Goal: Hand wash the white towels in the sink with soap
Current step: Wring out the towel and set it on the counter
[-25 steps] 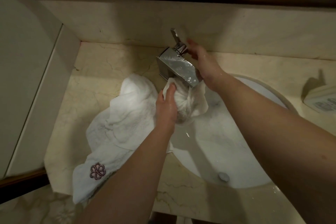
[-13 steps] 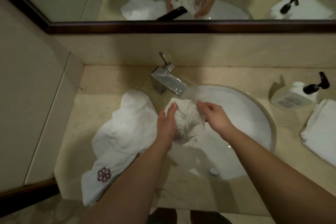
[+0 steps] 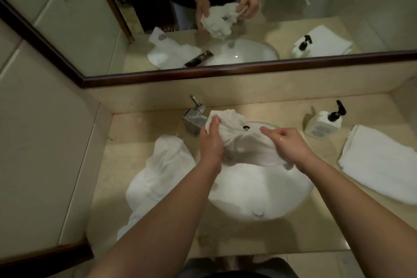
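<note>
My right hand point(image 3: 285, 143), which a second ago was up at the faucet point(image 3: 194, 119), has come back down to the wet towel point(image 3: 239, 142), so both hands now work the bunched cloth above the sink point(image 3: 259, 192), toward its 12 o'clock edge. My left hand point(image 3: 211, 141) grips one end and my right pinches the other, fingers curled into the fabric. I judge wetting finished and soaping due next. The basin holds no standing water that I can see. A soap bottle point(image 3: 323, 123) stands at 2 o'clock. One more towel point(image 3: 158, 178) lies at 9 o'clock, and a folded towel point(image 3: 381, 162) at 3 o'clock.
</note>
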{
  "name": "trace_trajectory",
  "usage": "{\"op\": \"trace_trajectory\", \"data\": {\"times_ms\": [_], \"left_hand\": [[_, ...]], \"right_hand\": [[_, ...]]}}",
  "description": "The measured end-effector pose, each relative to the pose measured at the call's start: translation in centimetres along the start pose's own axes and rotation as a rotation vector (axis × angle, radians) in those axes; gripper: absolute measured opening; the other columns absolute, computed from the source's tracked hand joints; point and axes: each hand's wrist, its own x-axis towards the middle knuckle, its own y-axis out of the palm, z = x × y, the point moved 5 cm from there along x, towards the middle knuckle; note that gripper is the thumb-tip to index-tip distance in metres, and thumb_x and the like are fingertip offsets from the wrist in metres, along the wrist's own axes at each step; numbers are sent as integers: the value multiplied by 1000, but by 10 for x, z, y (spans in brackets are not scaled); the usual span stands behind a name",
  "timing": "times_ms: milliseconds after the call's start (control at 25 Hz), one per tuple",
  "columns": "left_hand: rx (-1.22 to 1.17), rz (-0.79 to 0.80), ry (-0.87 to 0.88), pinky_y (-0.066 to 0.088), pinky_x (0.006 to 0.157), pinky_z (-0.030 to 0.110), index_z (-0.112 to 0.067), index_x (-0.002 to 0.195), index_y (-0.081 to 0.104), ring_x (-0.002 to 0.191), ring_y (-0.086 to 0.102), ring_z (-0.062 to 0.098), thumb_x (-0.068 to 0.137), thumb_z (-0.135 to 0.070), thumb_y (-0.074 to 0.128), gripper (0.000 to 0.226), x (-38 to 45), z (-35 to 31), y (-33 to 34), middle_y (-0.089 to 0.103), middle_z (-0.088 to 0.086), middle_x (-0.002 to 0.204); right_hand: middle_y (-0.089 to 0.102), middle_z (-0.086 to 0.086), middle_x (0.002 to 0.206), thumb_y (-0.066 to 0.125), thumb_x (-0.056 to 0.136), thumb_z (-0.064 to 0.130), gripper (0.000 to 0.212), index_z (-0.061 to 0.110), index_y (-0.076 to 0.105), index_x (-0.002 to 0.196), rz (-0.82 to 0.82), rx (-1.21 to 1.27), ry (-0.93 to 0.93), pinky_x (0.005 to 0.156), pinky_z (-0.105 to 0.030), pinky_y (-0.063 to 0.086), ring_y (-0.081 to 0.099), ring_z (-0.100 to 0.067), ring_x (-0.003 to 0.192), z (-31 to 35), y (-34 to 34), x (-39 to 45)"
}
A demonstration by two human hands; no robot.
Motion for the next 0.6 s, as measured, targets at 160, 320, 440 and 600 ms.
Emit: {"op": "trace_trajectory", "data": {"times_ms": [160,320,440,600], "left_hand": [[28,58,43,45,105,44,-29,145,47,121,53,23,92,-66,50,65,-6,-27,3,55,-1,137],[50,85,94,47,104,49,-31,143,47,119,57,23,75,-78,51,83,-14,-38,11,58,0,136],[-57,66,88,47,104,50,-30,144,46,120,56,25,82,-75,51,77,-15,-41,13,57,2,136],[-327,109,45,51,101,46,-28,141,49,116,61,24,93,-64,51,59,-15,-39,15,61,4,133]], "right_hand": [[65,9,72,58,95,43,37,15,69,75,-25,90,-85,67,-25,44,60,-11,68,29,-14,-17],[66,0,101,57,93,51,43,15,61,115,28,50,-128,72,-31,48,61,-18,86,58,-10,-24],[64,-4,94,65,90,48,45,8,67,110,87,-46,-105,70,-36,49,63,-22,80,62,-15,-23],[53,3,60,51,94,20,33,20,59,63,67,36,-84,59,-31,34,43,-20,64,63,-31,-20]]}}
